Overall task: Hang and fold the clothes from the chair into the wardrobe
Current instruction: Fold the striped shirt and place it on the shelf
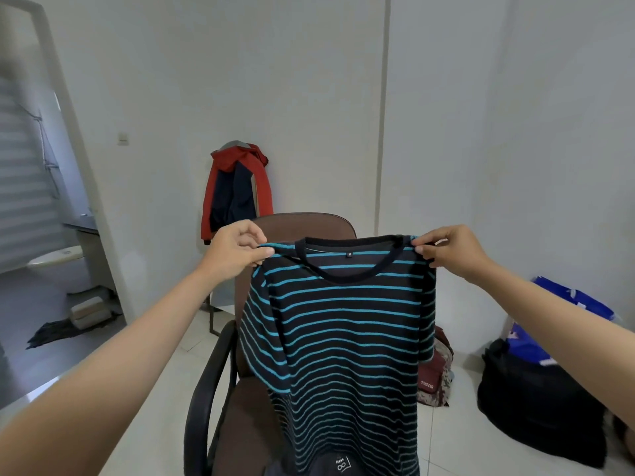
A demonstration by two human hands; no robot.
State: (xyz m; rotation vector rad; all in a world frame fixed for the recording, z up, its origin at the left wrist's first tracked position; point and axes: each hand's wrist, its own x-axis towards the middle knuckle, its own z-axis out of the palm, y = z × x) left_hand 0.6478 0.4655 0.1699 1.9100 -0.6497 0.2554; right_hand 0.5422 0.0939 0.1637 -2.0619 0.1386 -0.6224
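Both hands (237, 250) (450, 250) pinch striped shirt (343, 338) shoulders, hiding brown chair (302, 225); red jacket (237, 187) behind.

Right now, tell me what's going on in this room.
A person is holding up a black shirt with blue stripes by its shoulders, the left hand pinching one shoulder and the right hand the other. It hangs in front of a brown office chair, where another dark garment lies. A red jacket hangs at the wall behind. No wardrobe is in view.
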